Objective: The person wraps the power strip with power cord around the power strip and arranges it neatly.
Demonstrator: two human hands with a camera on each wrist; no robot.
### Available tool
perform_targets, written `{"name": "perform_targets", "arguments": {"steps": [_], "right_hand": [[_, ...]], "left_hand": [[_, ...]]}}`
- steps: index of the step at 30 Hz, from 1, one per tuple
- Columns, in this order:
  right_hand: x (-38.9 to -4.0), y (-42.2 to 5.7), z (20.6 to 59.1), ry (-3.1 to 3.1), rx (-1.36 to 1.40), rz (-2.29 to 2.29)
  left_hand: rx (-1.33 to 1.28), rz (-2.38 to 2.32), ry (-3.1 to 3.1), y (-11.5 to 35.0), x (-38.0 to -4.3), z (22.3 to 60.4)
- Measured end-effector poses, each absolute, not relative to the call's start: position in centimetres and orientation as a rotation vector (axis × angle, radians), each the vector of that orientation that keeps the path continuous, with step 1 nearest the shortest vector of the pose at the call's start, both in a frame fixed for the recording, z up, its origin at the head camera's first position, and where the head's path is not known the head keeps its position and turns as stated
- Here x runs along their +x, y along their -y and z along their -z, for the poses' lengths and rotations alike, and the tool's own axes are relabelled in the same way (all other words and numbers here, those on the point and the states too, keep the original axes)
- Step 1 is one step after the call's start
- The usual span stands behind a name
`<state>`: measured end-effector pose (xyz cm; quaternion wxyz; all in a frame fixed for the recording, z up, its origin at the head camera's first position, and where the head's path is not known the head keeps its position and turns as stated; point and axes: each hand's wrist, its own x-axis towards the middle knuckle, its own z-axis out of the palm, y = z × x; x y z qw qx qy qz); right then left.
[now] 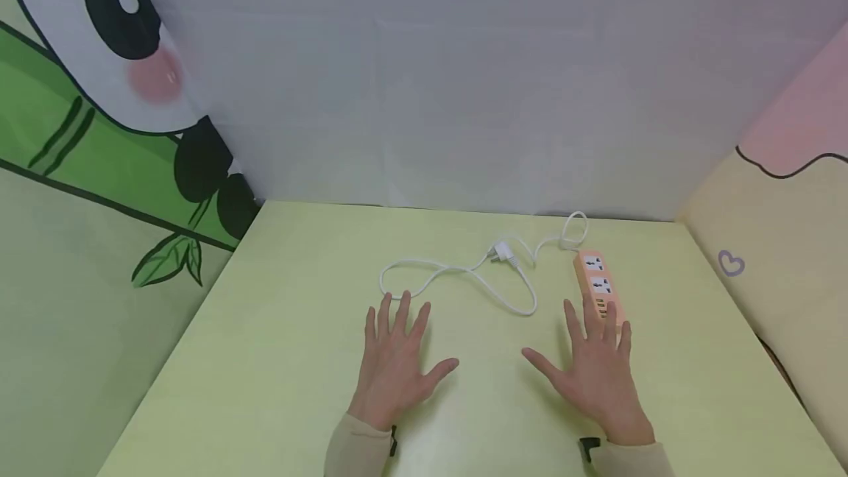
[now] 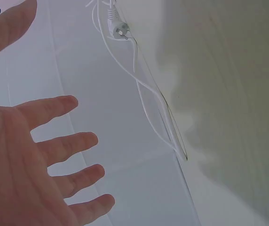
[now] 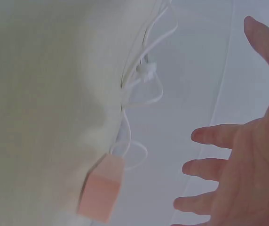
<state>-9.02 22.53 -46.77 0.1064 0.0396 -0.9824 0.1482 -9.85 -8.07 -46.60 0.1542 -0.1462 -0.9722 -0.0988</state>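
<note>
Both hands are held palm down over the table with fingers spread and nothing in them. My left hand is nearest to the looped white cord, its fingertips overlapping the loop's near edge in the head view. My right hand overlaps the near end of an orange power strip, which has white socket faces and several USB ports. In the right wrist view the strip's orange end shows below the fingers. The white plug lies among the cord's loops, prongs pointing left; the left wrist view also shows this plug.
The pale yellow table ends at a grey-white backdrop. A cartoon-printed panel stands along the left side, a cream and pink panel along the right. More cord curls near the back edge behind the strip.
</note>
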Motion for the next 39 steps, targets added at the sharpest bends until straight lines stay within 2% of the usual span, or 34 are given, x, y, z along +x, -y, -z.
{"name": "perform_targets", "arguments": {"steps": [8, 18, 33, 39], "right_hand": [[-12.3, -27.1, 45.6, 2.927, 0.034, -0.369], [-16.4, -30.4, 45.7, 3.293, -0.333, -0.459], [-17.8, -30.7, 47.0, 3.294, -0.405, -0.511], [-17.3, -30.8, 46.3, 3.199, -0.444, -0.666]], "left_hand": [[-0.407, 0.305, 2.777, 8.3, -9.2, 46.9], [-0.408, 0.362, 2.807, 8.1, -9.3, 46.7], [-0.42, 0.371, 2.802, 8.0, -9.7, 46.6], [-0.422, 0.379, 2.822, 8.0, -9.6, 46.5]]}}
